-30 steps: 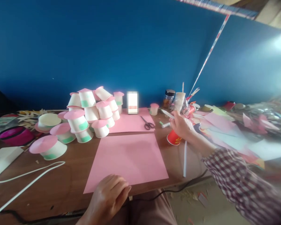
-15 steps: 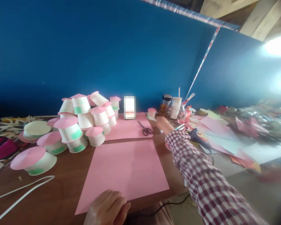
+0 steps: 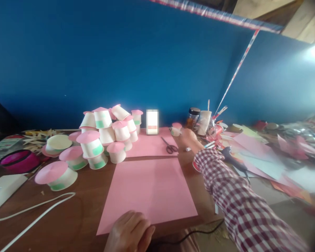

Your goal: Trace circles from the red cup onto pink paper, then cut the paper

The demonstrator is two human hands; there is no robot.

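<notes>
Unfortunately, blur hides whether the right hand [image 3: 189, 138] grips; the cropped left hand [image 3: 131, 231] has fingers together

on the table [image 3: 52, 217], the front sheet [image 3: 149, 192] lies before the rear sheet [image 3: 149, 147]; the scissors [image 3: 169, 145] rest on the latter's right side. the piled cups [image 3: 90, 145] stand left, behind the cord [image 3: 39, 217]. the jar [image 3: 193, 119] stands right, between the lone cup [image 3: 176, 130] and cup column [image 3: 204, 123].
</notes>
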